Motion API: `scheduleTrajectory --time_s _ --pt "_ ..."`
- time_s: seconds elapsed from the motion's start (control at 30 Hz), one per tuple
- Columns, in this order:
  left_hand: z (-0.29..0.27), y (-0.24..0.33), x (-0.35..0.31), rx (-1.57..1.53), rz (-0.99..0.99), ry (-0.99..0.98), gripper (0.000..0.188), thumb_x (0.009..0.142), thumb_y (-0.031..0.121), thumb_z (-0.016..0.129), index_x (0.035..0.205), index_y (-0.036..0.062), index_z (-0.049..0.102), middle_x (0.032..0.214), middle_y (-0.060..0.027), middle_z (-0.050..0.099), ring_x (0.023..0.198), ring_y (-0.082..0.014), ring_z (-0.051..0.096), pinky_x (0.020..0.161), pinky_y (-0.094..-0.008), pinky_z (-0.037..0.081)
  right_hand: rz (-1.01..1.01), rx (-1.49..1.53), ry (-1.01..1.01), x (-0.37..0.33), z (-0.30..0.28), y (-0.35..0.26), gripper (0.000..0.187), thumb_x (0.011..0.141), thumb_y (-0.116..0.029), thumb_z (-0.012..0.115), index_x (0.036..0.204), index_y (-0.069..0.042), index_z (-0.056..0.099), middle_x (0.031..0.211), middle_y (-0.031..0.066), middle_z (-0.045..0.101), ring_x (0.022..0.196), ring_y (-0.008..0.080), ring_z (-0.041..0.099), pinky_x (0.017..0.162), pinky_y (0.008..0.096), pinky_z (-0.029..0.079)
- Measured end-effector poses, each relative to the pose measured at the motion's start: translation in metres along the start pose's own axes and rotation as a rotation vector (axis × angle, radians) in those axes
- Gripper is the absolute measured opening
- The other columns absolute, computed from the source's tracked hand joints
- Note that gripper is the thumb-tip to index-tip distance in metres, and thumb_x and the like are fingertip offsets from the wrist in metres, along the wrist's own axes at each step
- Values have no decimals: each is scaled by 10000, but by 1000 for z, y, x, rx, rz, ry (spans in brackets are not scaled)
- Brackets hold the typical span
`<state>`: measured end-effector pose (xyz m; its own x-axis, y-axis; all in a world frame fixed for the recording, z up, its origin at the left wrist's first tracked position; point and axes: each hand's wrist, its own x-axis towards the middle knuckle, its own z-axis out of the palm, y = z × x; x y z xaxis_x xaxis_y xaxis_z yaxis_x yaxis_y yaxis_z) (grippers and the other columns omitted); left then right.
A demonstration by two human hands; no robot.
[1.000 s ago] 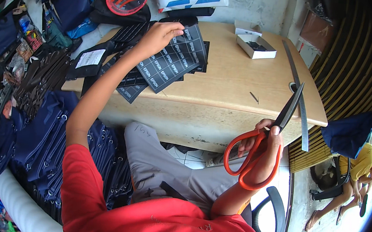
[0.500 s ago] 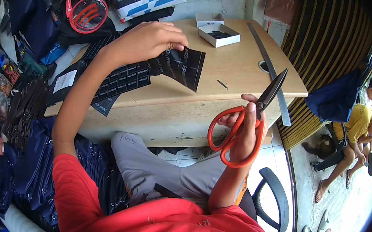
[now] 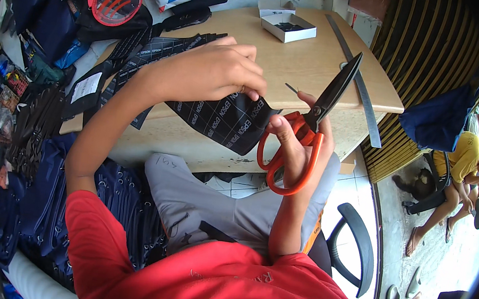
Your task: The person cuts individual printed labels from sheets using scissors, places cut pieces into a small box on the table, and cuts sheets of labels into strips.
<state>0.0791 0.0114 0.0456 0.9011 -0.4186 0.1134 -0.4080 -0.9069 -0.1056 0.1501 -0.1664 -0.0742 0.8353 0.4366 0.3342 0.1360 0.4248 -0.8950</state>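
Observation:
A black sheet of material printed with a grid of light lettering (image 3: pixel 225 121) hangs over the table's near edge. My left hand (image 3: pixel 225 71) pinches it near its right corner, fingers closed. My right hand (image 3: pixel 296 159) is wrapped round large scissors (image 3: pixel 336 92) with orange-red loop handles; their dark blades lie together and point away to the upper right. The right thumb is right at the sheet's corner; whether it presses on the material I cannot tell. More of the same printed black material (image 3: pixel 162 49) lies on the table beneath and behind my left forearm.
On the wooden table (image 3: pixel 235 28) stand a small white box (image 3: pixel 288 32) of dark pieces and a long metal ruler (image 3: pixel 356 83). Bags and pouches pile up at left, with stacked navy straps (image 3: pixel 108 211) below. A chair armrest (image 3: pixel 352 248) is at right; other people sit beyond.
My left hand has moved right and nearer, bringing the sheet over the table edge. My right hand and the scissors have shifted left and up, up to the sheet's corner.

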Motion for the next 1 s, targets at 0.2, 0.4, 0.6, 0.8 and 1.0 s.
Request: scheduleTrajectory --time_s 0.2,0.4,0.6,0.8,1.0 --pt "12 6 2 -121 23 -4 100 813 80 629 904 77 670 825 4 618 885 -190 533 831 -342 377 24 -4 -100 0 1 -1 477 752 -92 829 1131 1 555 645 -18 547 583 43 501 538 195 387" --pt "27 -10 7 -101 -14 -29 89 806 81 635 890 76 662 801 15 601 898 -184 530 865 -348 371 84 228 -184 8 5 18 347 776 7 700 1070 -4 517 723 27 597 657 98 591 610 229 445" --pt "46 -65 31 127 -25 16 64 808 75 637 861 106 657 886 7 553 1013 -200 490 961 -384 329 114 373 -43 14 -1 23 264 868 -81 680 1050 8 510 711 53 573 666 132 603 630 264 486" --pt "93 -138 65 26 -104 -122 32 834 131 648 848 104 655 974 -11 499 1117 -205 420 984 -384 278 43 353 41 14 -10 16 177 957 -162 563 991 8 530 651 42 513 608 126 539 614 283 480" --pt "127 -130 79 -59 -18 -46 55 861 154 633 865 101 650 974 -46 444 1032 -224 409 946 -367 304 48 308 134 12 -26 5 201 977 -190 520 995 10 523 597 48 467 565 162 517 577 297 466"
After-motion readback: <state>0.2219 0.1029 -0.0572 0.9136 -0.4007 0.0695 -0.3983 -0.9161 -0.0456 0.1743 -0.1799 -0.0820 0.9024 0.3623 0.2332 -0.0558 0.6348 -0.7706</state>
